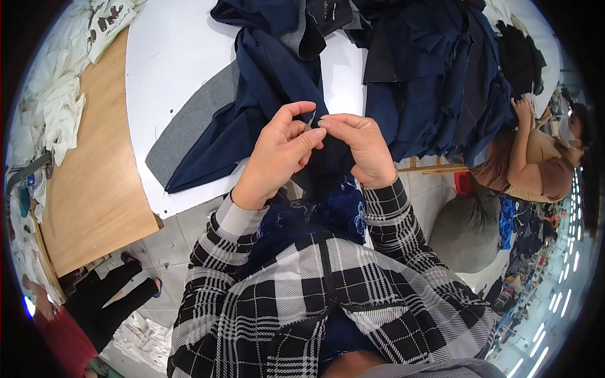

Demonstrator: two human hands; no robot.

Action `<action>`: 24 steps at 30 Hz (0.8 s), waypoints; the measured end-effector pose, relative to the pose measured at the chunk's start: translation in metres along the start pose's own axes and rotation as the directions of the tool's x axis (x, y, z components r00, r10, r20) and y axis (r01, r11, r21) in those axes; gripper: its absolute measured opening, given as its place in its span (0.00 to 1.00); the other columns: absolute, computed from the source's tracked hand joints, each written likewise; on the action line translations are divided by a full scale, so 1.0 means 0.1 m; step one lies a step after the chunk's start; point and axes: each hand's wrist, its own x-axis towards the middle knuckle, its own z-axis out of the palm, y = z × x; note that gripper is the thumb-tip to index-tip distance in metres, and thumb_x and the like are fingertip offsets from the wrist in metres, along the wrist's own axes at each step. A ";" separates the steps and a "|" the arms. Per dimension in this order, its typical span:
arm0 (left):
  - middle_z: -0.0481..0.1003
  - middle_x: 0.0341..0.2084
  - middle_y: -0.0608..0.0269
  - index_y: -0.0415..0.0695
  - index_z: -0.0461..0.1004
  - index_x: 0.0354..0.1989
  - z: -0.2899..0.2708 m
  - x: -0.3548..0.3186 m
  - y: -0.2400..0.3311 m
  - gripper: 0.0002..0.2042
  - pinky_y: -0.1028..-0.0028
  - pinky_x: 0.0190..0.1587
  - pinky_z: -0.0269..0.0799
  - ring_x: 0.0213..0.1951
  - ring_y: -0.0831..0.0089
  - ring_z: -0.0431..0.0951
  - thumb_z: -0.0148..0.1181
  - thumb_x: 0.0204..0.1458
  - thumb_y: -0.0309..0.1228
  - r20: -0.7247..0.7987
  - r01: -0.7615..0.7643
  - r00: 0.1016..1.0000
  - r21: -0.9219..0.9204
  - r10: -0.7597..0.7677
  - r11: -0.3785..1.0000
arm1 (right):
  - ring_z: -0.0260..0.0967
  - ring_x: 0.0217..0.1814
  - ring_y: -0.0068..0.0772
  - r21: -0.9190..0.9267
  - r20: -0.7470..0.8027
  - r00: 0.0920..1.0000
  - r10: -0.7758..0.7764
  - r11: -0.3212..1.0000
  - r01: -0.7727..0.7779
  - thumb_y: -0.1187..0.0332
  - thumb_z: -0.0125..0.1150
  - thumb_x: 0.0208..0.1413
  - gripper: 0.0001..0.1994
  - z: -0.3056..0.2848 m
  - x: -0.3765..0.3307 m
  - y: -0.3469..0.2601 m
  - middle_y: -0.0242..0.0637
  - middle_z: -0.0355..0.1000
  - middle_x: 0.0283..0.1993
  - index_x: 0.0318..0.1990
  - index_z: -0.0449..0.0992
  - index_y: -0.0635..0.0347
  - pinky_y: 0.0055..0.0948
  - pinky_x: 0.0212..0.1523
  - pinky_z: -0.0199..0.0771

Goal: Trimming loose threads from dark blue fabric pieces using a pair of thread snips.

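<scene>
My left hand is closed around a thin, pointed metal tool, its slim tip sticking up between thumb and forefinger. Most of that tool is hidden in the palm, so its kind cannot be told. Close against it, my right hand pinches thumb and forefinger together; whatever is between them is too small to make out. Both hands are raised over the table's near edge. Just beyond them lies a dark navy garment with a grey inner panel, spread on the white tabletop.
A heap of navy garments covers the table's right side. A bare wooden board and white cloth are at left. One person works at far right; another is at lower left. A grey sack stands at right.
</scene>
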 end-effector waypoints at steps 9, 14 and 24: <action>0.70 0.25 0.62 0.36 0.58 0.53 0.03 0.02 -0.06 0.21 0.87 0.17 0.56 0.19 0.86 0.64 0.56 0.54 0.28 -0.078 -0.043 0.997 -0.210 0.027 0.977 | 0.70 0.38 0.21 0.030 -0.078 0.997 0.006 1.000 -0.004 0.72 0.59 0.52 0.10 -0.01 -0.01 0.01 0.37 0.75 0.35 0.39 0.77 0.70 0.18 0.43 0.66; 0.70 0.29 0.64 0.36 0.59 0.54 -0.01 -0.02 0.00 0.21 0.87 0.21 0.59 0.22 0.86 0.65 0.56 0.53 0.28 -0.236 -0.145 0.965 -0.121 0.114 0.982 | 0.71 0.36 0.21 0.080 -0.104 0.995 0.008 0.997 0.001 0.73 0.59 0.51 0.09 -0.08 0.03 0.04 0.36 0.75 0.34 0.38 0.77 0.70 0.17 0.41 0.69; 0.74 0.31 0.63 0.37 0.68 0.51 0.07 -0.12 -0.06 0.20 0.82 0.33 0.67 0.28 0.81 0.70 0.61 0.48 0.27 -0.104 -0.253 0.941 0.417 0.323 0.873 | 0.72 0.36 0.22 0.021 -0.114 0.991 -0.071 0.997 0.074 0.74 0.58 0.52 0.09 -0.05 0.03 0.02 0.38 0.75 0.35 0.39 0.76 0.70 0.17 0.39 0.70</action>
